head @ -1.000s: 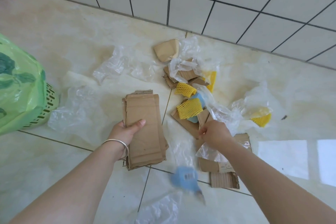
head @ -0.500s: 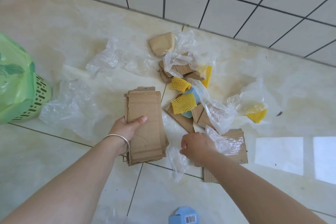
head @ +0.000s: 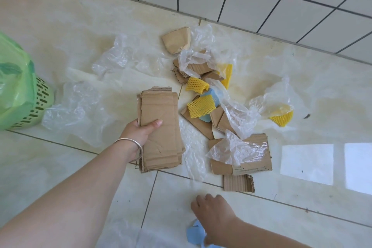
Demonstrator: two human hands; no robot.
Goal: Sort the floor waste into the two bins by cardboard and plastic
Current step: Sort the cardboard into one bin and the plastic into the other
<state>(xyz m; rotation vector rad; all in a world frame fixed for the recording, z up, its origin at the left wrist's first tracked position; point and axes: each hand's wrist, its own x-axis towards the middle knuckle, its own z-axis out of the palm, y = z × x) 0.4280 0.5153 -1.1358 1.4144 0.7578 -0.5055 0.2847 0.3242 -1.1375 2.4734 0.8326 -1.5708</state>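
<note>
Left hand pinches the cardboard stack to keep it collected, more waste at two o'clock, green bin at nine, right hand at six, grip unclear.

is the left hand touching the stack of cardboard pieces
Touching. The head view shows the left hand gripping the stack of cardboard pieces, its thumb pressed flat across the top sheet and fingers wrapped behind the stack's left edge.
</note>
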